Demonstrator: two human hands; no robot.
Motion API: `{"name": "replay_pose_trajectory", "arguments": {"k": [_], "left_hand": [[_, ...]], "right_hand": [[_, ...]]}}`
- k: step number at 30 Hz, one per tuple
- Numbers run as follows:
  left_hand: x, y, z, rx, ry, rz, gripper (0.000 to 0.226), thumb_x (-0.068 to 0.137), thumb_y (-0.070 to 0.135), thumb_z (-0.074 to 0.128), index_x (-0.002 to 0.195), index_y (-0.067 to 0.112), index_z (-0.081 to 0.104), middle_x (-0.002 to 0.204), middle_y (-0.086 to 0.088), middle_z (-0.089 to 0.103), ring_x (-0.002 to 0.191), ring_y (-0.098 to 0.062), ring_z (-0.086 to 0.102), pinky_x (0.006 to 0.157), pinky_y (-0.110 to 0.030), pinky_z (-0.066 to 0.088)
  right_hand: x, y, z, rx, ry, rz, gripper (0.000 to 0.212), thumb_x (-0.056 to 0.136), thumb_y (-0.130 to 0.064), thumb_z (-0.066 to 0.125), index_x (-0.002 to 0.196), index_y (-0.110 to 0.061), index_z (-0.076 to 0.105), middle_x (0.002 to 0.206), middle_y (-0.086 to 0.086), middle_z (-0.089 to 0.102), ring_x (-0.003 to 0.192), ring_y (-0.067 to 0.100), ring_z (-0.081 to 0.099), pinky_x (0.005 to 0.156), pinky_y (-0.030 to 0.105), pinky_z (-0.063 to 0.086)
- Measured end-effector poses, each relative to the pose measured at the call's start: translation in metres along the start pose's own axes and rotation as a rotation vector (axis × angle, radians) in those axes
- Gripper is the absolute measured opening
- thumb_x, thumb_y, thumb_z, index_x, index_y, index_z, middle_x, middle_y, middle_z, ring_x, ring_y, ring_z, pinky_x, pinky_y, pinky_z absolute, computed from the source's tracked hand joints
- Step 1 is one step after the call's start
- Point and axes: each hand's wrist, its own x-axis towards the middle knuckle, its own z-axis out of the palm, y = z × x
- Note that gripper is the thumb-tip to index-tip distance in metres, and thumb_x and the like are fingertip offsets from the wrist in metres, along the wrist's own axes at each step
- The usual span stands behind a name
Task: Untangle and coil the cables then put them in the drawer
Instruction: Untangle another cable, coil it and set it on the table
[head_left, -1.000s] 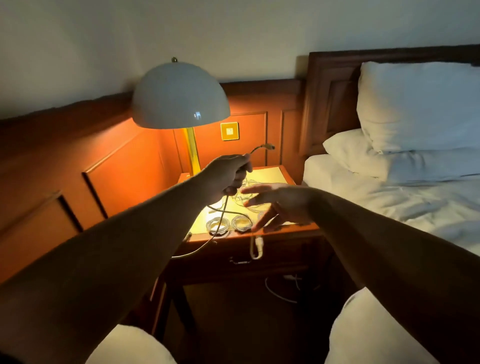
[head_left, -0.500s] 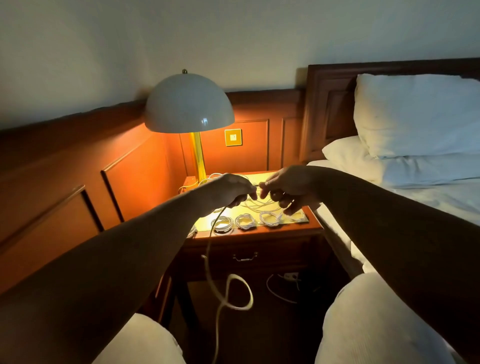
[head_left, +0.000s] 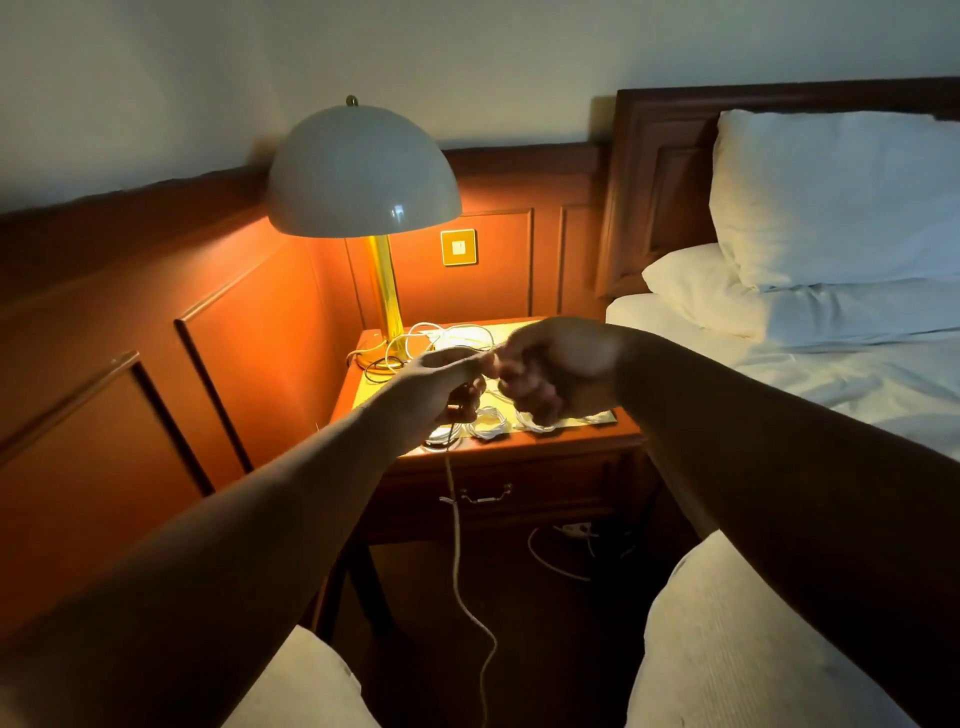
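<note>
I hold both hands together over the nightstand worktop (head_left: 524, 447): my left grip (head_left: 451, 384) is clenched round a white cable (head_left: 457, 540) that hangs past the closed drawer (head_left: 498, 493) to the floor, my right grip (head_left: 550, 366) pinches its end. Coiled cables (head_left: 488, 422) line the front edge; a loose tangle (head_left: 447, 338) lies by the lamp (head_left: 363, 171). The bed (head_left: 831, 374) is just beside.

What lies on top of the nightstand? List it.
On the nightstand: the lamp, a loose cable tangle by its base, and coiled cables along the front edge. The left hand and right hand cover the middle.
</note>
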Motion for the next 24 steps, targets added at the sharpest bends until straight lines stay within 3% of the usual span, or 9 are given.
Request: {"name": "replay_pose_trajectory", "arguments": {"k": [4, 6, 8, 10, 12, 14, 16, 19, 24], "left_hand": [[-0.005, -0.024, 0.022, -0.191, 0.119, -0.115, 0.027, 0.101, 0.035, 0.051, 0.086, 0.015, 0.061, 0.061, 0.001, 0.042, 0.051, -0.013, 0.039, 0.051, -0.025, 0.033], [-0.009, -0.035, 0.031, -0.123, 0.083, -0.182, 0.027, 0.104, 0.032, 0.045, 0.093, 0.011, 0.058, 0.06, 0.002, 0.039, 0.05, -0.012, 0.034, 0.05, -0.027, 0.028], [-0.013, -0.041, 0.034, 0.035, 0.005, -0.216, 0.025, 0.105, 0.028, 0.044, 0.096, 0.009, 0.058, 0.062, 0.0, 0.04, 0.052, -0.012, 0.036, 0.05, -0.028, 0.027], [-0.015, -0.043, 0.031, 0.333, -0.025, -0.224, 0.021, 0.105, 0.026, 0.044, 0.098, 0.012, 0.06, 0.067, 0.001, 0.046, 0.055, -0.01, 0.039, 0.05, -0.024, 0.029], [-0.014, -0.048, 0.023, 0.701, -0.032, -0.185, 0.021, 0.105, 0.027, 0.044, 0.099, 0.017, 0.061, 0.073, 0.006, 0.05, 0.056, -0.005, 0.042, 0.047, -0.015, 0.03], [-0.015, -0.057, 0.012, 0.966, -0.054, -0.08, 0.019, 0.104, 0.025, 0.045, 0.096, 0.018, 0.061, 0.078, 0.007, 0.053, 0.061, -0.005, 0.049, 0.05, -0.015, 0.036], [-0.014, -0.07, -0.001, 1.031, -0.036, -0.006, 0.012, 0.1, 0.024, 0.054, 0.091, 0.021, 0.06, 0.081, 0.005, 0.058, 0.066, -0.008, 0.057, 0.056, -0.021, 0.047], [-0.01, -0.096, -0.016, 0.958, 0.024, 0.054, 0.009, 0.09, 0.025, 0.069, 0.085, 0.028, 0.062, 0.081, 0.009, 0.061, 0.07, -0.002, 0.058, 0.06, -0.019, 0.047], [-0.005, -0.134, -0.023, 0.535, 0.089, -0.179, 0.01, 0.084, 0.027, 0.076, 0.091, 0.023, 0.071, 0.08, 0.0, 0.066, 0.068, -0.003, 0.056, 0.062, -0.018, 0.044]], "right_hand": [[0.014, 0.007, 0.005, 0.534, -0.048, -0.334, 0.034, 0.105, -0.029, 0.036, 0.089, -0.009, 0.059, 0.081, 0.005, 0.063, 0.078, 0.017, 0.063, 0.076, 0.028, 0.053], [0.03, 0.013, 0.002, 0.524, 0.187, -0.513, 0.034, 0.107, -0.025, 0.036, 0.096, -0.008, 0.063, 0.091, 0.007, 0.072, 0.092, 0.022, 0.07, 0.091, 0.034, 0.052], [0.045, 0.026, -0.005, 0.143, 0.532, -0.671, 0.029, 0.106, -0.019, 0.04, 0.101, -0.008, 0.066, 0.096, 0.004, 0.075, 0.096, 0.016, 0.071, 0.095, 0.031, 0.051], [0.056, 0.047, -0.013, -0.58, 0.721, -0.71, 0.024, 0.104, -0.013, 0.044, 0.105, -0.006, 0.067, 0.104, 0.005, 0.072, 0.095, 0.01, 0.067, 0.089, 0.016, 0.049], [0.067, 0.07, -0.019, -1.152, 0.602, -0.594, 0.017, 0.1, -0.011, 0.051, 0.109, -0.007, 0.065, 0.107, 0.008, 0.07, 0.094, 0.015, 0.065, 0.082, 0.021, 0.051], [0.072, 0.088, -0.018, -1.371, 0.504, -0.365, 0.013, 0.101, -0.017, 0.049, 0.107, -0.012, 0.06, 0.104, 0.008, 0.066, 0.088, 0.019, 0.061, 0.073, 0.032, 0.05], [0.078, 0.103, -0.013, -1.264, 0.508, -0.208, 0.019, 0.105, -0.028, 0.04, 0.094, -0.02, 0.054, 0.094, 0.003, 0.06, 0.08, 0.018, 0.054, 0.068, 0.032, 0.041], [0.094, 0.125, -0.01, -0.739, 0.408, 0.058, 0.053, 0.105, -0.049, 0.028, 0.075, -0.018, 0.059, 0.075, 0.003, 0.058, 0.069, 0.017, 0.053, 0.065, 0.032, 0.04], [0.106, 0.167, -0.022, 0.162, -0.052, 0.31, 0.061, 0.1, -0.057, 0.031, 0.073, -0.013, 0.062, 0.052, -0.005, 0.034, 0.046, 0.01, 0.027, 0.049, 0.026, 0.021]]}}
